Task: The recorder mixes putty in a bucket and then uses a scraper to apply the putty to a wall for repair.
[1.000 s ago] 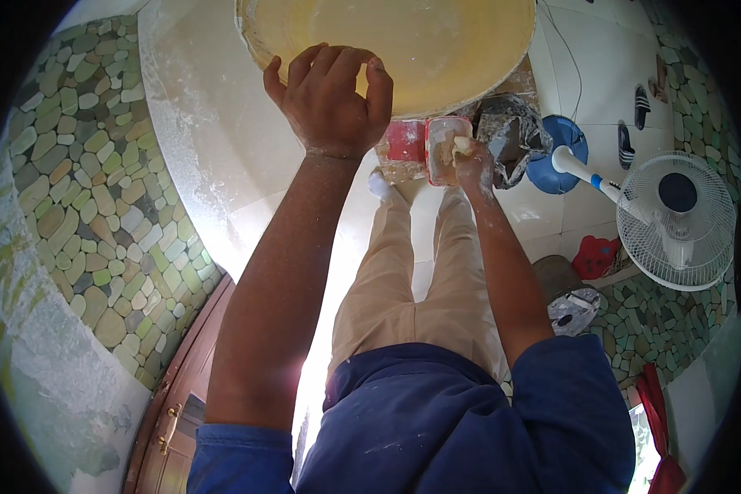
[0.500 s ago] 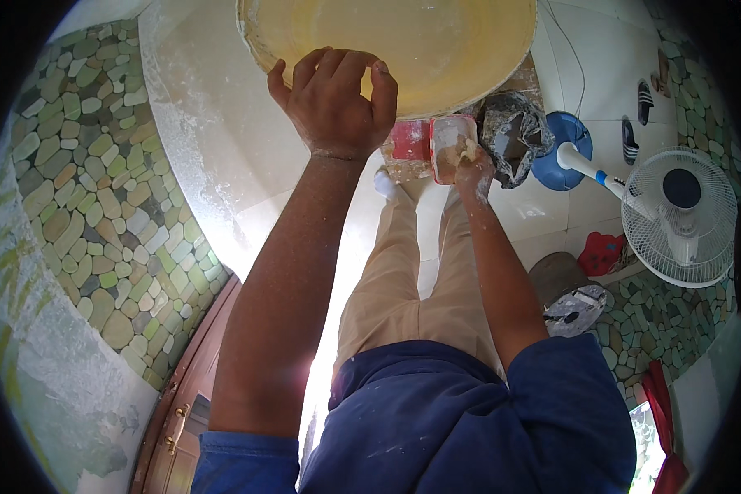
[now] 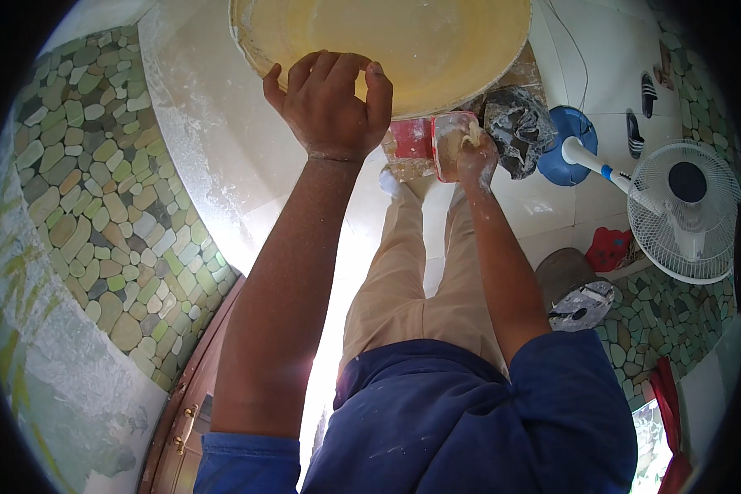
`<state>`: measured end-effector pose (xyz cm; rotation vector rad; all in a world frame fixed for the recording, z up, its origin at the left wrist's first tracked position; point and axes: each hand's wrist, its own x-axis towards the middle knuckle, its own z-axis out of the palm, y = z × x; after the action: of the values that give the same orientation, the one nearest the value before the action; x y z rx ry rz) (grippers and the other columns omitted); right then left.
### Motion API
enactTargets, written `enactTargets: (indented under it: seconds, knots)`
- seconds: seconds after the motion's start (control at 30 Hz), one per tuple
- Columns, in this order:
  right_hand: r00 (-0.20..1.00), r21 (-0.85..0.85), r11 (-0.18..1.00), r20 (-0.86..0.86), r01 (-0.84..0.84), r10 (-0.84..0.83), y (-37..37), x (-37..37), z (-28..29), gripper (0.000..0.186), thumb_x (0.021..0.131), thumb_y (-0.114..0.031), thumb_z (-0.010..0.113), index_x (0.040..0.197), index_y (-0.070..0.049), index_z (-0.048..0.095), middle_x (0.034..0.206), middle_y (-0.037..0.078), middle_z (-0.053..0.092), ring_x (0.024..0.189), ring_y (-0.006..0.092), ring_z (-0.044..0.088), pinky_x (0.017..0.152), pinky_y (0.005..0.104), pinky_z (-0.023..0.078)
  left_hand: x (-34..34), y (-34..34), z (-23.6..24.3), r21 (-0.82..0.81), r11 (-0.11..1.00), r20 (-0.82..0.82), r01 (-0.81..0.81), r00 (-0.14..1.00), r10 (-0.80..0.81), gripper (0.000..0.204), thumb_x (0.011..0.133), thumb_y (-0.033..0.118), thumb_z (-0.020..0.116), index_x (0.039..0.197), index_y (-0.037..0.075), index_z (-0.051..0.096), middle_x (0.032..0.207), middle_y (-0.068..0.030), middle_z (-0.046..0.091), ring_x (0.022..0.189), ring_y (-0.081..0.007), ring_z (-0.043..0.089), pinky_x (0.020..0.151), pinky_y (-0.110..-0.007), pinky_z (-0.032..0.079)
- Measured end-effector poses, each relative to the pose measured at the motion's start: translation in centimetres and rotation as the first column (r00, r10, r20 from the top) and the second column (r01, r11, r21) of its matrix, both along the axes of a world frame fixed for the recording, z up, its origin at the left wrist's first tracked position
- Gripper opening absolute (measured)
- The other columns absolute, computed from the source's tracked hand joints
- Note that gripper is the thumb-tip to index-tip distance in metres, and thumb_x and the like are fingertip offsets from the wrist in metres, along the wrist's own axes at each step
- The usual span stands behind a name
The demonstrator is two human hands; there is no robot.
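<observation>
My left hand (image 3: 329, 107) is at the near rim of a large round yellow basin (image 3: 420, 58), its fingers curled over the edge and their tips hidden. Lower and to the right, my right hand (image 3: 476, 161), smeared with white, closes round a pale, wet-looking clump (image 3: 472, 132). I cannot tell whether the clump is sponge, fibre or plaster. It is at the right side of a small red-rimmed tub (image 3: 448, 148) with pale residue inside. Beside that tub on the left is a red, white-smeared piece (image 3: 411, 138).
A black crumpled bag-like container (image 3: 519, 132) stands right of the tub. Farther right are a white fan (image 3: 685, 210) on a blue round base (image 3: 570, 146), dark striped slippers (image 3: 635, 134) and a grey bucket (image 3: 566, 280). A pebble-patterned wall (image 3: 99, 198) curves along the left.
The view has shifted slightly. My right hand and the clump have moved a little up at the tub's right side. My left hand stays at the basin rim.
</observation>
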<state>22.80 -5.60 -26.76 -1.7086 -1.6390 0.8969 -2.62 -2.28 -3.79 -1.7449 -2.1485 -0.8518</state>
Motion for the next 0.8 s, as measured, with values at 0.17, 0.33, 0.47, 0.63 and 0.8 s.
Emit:
enactTargets:
  seconds: [0.17, 0.33, 0.47, 0.63, 0.8]
  knots:
    - [0.917, -0.317, 0.910, -0.205, 0.268, -0.341, -0.2, -0.4, -3.9, 0.023, 0.080, -0.002, 0.061, 0.102, 0.003, 0.066, 0.087, 0.015, 0.069, 0.080, 0.0283, 0.068, 0.074, 0.0362, 0.055, -0.1, 0.1, -0.1, 0.031, 0.999, -0.003, 0.005, 1.000, -0.005, 0.017, 0.080, 0.028, 0.058, 0.076, 0.014, 0.067, 0.078, -0.0014, 0.069, 0.090, -0.0229, 0.063, 0.098, -0.052, 0.028]
    - [0.629, -0.637, 0.723, -0.453, 0.267, -0.631, 0.6, -1.9, -1.7, 0.030, 0.080, 0.004, 0.059, 0.110, 0.005, 0.063, 0.096, 0.011, 0.065, 0.079, 0.0211, 0.066, 0.069, 0.0338, 0.056, -0.1, -0.1, 0.1, -0.020, 1.000, -0.018, 0.005, 1.000, -0.006, 0.019, 0.083, 0.028, 0.057, 0.078, 0.014, 0.068, 0.081, -0.0012, 0.070, 0.091, -0.0210, 0.063, 0.099, -0.046, 0.026]
    - [0.542, -0.735, 0.618, -0.410, 0.280, -0.733, 1.8, -3.3, 0.8, 0.024, 0.088, 0.003, 0.057, 0.112, 0.001, 0.061, 0.096, 0.009, 0.066, 0.077, 0.0206, 0.066, 0.067, 0.0309, 0.057, -0.1, -0.1, 0.1, -0.006, 1.000, -0.017, 0.004, 1.000, -0.005, 0.019, 0.083, 0.028, 0.057, 0.077, 0.014, 0.068, 0.081, -0.0010, 0.069, 0.090, -0.0208, 0.062, 0.098, -0.046, 0.026]
    - [0.336, -0.859, 0.446, -0.354, 0.252, -0.873, 2.1, -3.2, -0.2, 0.028, 0.089, -0.001, 0.054, 0.117, -0.003, 0.057, 0.105, 0.012, 0.064, 0.089, 0.0243, 0.066, 0.075, 0.0332, 0.057, -0.1, -0.1, 0.1, -0.018, 1.000, -0.032, 0.010, 0.999, -0.010, 0.018, 0.083, 0.027, 0.057, 0.077, 0.014, 0.068, 0.079, -0.0005, 0.069, 0.088, -0.0202, 0.062, 0.097, -0.045, 0.027]
    - [0.291, -0.882, 0.435, -0.375, 0.179, -0.880, 1.6, -2.9, -0.9, 0.029, 0.093, -0.010, 0.051, 0.122, -0.006, 0.054, 0.119, 0.011, 0.060, 0.104, 0.0262, 0.063, 0.086, 0.0362, 0.056, -0.2, -0.1, 0.1, -0.023, 1.000, -0.030, 0.020, 0.999, -0.021, 0.019, 0.083, 0.027, 0.056, 0.076, 0.014, 0.067, 0.078, -0.0003, 0.068, 0.088, -0.0197, 0.062, 0.096, -0.043, 0.027]
